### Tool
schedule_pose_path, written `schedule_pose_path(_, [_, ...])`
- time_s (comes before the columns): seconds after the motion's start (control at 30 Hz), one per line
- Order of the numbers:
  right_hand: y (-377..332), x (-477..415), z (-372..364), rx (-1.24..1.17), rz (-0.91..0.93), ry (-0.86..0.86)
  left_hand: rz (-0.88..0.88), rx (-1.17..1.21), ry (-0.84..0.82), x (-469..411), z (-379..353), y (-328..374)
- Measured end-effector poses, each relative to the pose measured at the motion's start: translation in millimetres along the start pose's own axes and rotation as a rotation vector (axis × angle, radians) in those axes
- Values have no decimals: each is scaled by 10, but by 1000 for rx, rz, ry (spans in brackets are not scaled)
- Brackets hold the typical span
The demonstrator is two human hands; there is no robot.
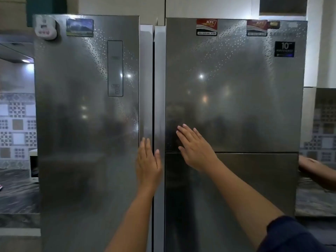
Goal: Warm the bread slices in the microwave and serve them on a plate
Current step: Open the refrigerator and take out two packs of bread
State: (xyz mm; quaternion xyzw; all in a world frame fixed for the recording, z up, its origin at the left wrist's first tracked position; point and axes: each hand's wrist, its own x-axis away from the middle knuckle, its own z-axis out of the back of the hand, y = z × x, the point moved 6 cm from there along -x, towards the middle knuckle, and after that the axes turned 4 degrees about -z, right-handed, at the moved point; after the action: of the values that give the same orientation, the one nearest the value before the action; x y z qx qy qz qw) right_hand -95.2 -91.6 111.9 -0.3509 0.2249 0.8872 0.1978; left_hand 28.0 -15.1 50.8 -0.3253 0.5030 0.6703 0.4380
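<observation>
Low centre, the left hand (pixel 148 160) lies flat, fingers together, at the edge of the left fridge door (pixel 87 124). The right hand (pixel 195 148), fingers slightly spread, presses the right door (pixel 245 97). At the far left, a white box, perhaps the microwave (pixel 34 167), sits on the desk (pixel 18 193).

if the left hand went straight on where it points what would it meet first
Probably the left door's handle strip, right ahead of the left hand; depth is unclear, so it may already touch.
</observation>
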Motion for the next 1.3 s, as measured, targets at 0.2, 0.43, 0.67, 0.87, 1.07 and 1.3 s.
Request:
schedule_pose_path(0.2, [-446, -246, -344, 64, 367, -166, 265, 287, 0, 438, -482, -294])
schedule_pose_path(0.43, [-600, -366, -653, 459, 494, -223, 483, 593, -30, 766, -957, -500])
schedule_pose_path(0.67, [-727, -224, -857, 588, 338, -367, 626, 734, -234, 1038, -1005, -601])
schedule_pose_path(0.87, [-789, -205, -816, 656, 279, -413, 606, 697, -405, 959, -836, -480])
schedule_pose_path(1.07, [-855, 75, -554, 586, 274, -409, 551, 669, -359, 1119, -509, -170])
schedule_pose_path(1.3, [-892, 643, 195, 527, 318, -351, 420, 525, -324, 1509, -102, 272])
